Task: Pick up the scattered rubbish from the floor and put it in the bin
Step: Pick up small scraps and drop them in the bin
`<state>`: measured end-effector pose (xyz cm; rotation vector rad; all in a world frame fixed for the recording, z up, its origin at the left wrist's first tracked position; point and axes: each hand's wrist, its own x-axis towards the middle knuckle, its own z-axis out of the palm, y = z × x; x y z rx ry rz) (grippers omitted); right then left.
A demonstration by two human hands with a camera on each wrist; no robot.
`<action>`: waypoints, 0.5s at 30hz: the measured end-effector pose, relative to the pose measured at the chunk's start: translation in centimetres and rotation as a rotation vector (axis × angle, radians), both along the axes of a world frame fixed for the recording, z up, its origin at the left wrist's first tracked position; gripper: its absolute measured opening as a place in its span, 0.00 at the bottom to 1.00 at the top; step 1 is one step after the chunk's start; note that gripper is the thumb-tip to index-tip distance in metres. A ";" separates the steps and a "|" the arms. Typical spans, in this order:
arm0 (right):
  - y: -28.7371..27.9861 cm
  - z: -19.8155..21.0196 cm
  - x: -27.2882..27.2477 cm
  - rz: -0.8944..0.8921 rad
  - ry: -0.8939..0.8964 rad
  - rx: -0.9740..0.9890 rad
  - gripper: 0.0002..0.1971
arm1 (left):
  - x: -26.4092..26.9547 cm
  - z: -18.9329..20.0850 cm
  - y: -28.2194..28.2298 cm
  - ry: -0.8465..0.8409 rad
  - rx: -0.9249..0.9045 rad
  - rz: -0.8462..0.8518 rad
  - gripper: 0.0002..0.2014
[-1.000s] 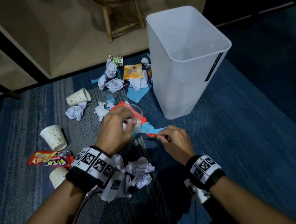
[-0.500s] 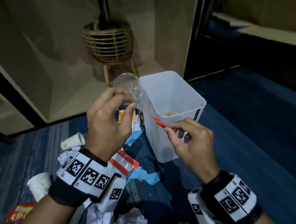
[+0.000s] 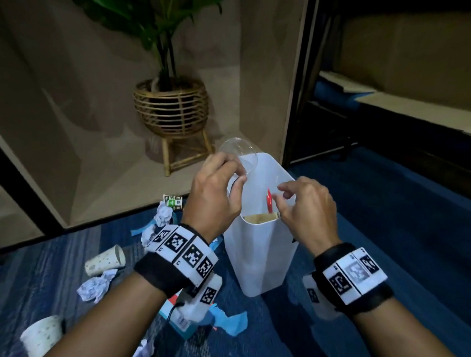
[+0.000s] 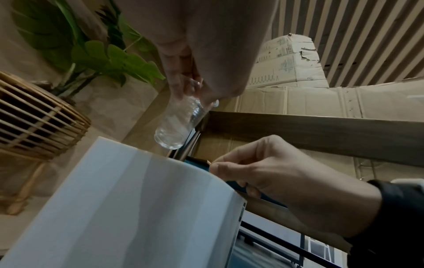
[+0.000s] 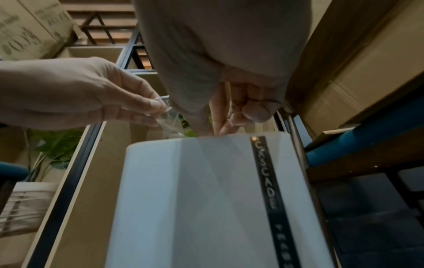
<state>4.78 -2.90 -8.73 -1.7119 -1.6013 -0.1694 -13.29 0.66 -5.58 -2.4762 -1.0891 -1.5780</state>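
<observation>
Left hand (image 3: pixel 216 195): pinches a clear plastic cup (image 3: pixel 238 157) over the bin's far rim.
Right hand (image 3: pixel 307 207): fingers loosened above the bin (image 3: pixel 263 258); red wrapper scrap (image 3: pixel 269 199) at its fingertips, seemingly just let go.
In bin: something tan at the bottom.
Left on floor, below the left hand: spotted paper cups (image 3: pixel 105 261), crumpled paper balls (image 3: pixel 95 285), blue scraps (image 3: pixel 231 322), small carton (image 3: pixel 173 202).
Progress: judged early; most rubbish remains.

left hand (image 4: pixel 195 54) pinches clear cup (image 4: pixel 179 123) above white bin (image 4: pixel 128 208); right hand (image 4: pixel 286 181) at rim, fingers curled.

Black wristbands (image 3: pixel 163 275) with checkered white tags
</observation>
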 end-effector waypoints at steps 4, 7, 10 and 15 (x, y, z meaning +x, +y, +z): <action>-0.8 -1.0 0.3 0.023 0.010 0.032 0.07 | 0.4 -1.6 0.4 0.049 -0.125 -0.013 0.05; -1.8 -1.8 0.1 0.077 0.043 0.080 0.03 | 0.4 -2.9 0.6 0.196 -0.262 -0.024 0.16; -3.1 -2.1 -0.6 0.166 0.073 0.190 0.01 | -0.5 -3.5 0.1 0.216 -0.240 -0.038 0.18; -6.1 -3.1 -2.8 0.327 0.077 0.274 0.01 | -3.8 -5.6 -2.1 0.113 -0.212 0.012 0.12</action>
